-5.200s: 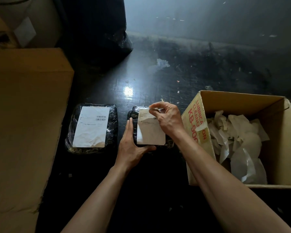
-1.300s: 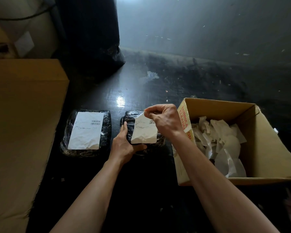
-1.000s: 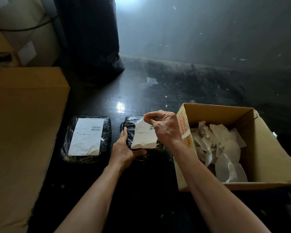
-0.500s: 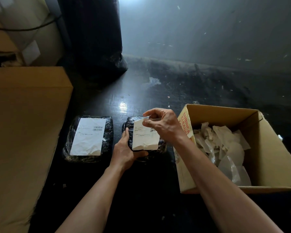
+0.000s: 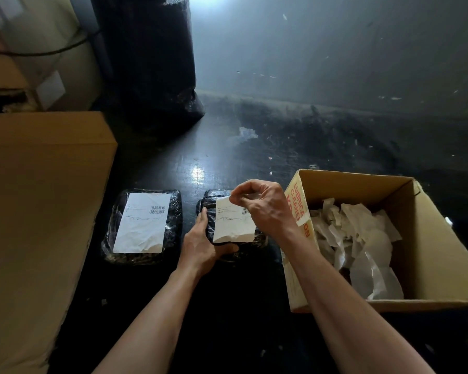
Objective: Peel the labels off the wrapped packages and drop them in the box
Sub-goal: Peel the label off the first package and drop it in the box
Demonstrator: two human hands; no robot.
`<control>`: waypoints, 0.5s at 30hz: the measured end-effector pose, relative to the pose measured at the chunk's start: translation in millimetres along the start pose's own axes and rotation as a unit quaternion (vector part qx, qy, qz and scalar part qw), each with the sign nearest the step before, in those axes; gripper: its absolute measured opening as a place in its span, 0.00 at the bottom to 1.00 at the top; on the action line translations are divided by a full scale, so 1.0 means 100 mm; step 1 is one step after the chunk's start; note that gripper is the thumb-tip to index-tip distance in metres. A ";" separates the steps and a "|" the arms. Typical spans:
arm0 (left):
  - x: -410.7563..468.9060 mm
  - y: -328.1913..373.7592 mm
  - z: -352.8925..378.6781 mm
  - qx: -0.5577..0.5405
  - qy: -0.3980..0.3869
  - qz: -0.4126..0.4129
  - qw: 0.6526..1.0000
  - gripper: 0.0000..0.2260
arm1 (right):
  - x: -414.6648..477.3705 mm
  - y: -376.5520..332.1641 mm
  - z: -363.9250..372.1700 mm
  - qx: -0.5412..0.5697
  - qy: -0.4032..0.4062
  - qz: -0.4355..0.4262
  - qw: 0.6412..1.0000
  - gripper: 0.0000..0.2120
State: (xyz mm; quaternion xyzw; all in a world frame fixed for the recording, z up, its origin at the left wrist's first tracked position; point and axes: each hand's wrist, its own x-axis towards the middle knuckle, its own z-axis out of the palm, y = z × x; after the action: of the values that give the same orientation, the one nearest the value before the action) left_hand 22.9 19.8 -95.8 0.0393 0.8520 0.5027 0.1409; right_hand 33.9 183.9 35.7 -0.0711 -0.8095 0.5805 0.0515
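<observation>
Two black plastic-wrapped packages lie on the dark floor. The left package carries a full white label. My left hand grips the near left edge of the smaller right package. Its white label is lifted at the top, and my right hand pinches that top edge between thumb and fingers. To the right stands an open cardboard box with red print, holding several crumpled peeled labels.
A large closed cardboard box fills the left side. A tall black plastic-wrapped bundle stands at the back by the wall. Scraps of paper litter the dark floor beyond the packages.
My right hand has shifted its pinch along the label's top edge and the lifted label now hangs flatter over the package. My left hand keeps its hold.
</observation>
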 end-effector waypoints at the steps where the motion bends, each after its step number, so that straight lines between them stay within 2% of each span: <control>1: 0.00 0.00 0.00 0.000 0.000 -0.001 1.000 0.64 | -0.01 0.00 0.01 0.005 0.005 0.000 1.000 0.03; 11: 0.00 0.00 0.00 0.020 -0.002 -0.002 1.000 0.63 | -0.08 0.08 -0.01 0.044 0.066 0.024 0.997 0.03; 14: -0.02 -0.02 0.01 0.037 0.000 -0.006 0.999 0.61 | 0.03 -0.11 -0.23 0.110 0.118 -0.020 0.987 0.04; 15: -0.03 -0.02 0.00 0.036 -0.001 -0.008 0.999 0.61 | 0.12 -0.24 -0.34 0.096 0.117 -0.054 0.987 0.04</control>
State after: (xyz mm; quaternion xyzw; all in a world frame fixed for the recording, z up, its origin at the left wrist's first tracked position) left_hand 26.3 18.7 -96.7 0.0383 0.8697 0.4705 0.1445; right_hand 26.6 210.0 69.8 -0.0892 -0.7409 0.6399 0.1834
